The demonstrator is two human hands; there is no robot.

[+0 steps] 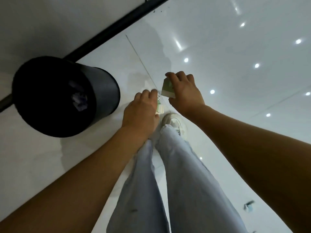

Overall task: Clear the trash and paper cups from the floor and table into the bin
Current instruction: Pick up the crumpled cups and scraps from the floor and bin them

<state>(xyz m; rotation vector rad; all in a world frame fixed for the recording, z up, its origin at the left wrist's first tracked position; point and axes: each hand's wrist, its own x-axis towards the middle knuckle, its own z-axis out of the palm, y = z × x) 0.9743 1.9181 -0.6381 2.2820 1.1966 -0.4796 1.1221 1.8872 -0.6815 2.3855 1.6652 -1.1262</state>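
Cup [165,89] in right hand [183,93], beside bin [101,91].

Both hands [141,109] [182,91] outstretched, fingers curled.

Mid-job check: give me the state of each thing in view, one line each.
bin: upright on the floor, open-topped, crumpled trash inside.
left hand: grips a green and white paper cup.
right hand: grips a second green and white cup.
scrap of trash: lying on the floor, lower right, not picked up.

floor [218,47]: glossy tile | bin [104,91]: matt dark | cups [165,89]: paper | trousers [185,174]: cloth
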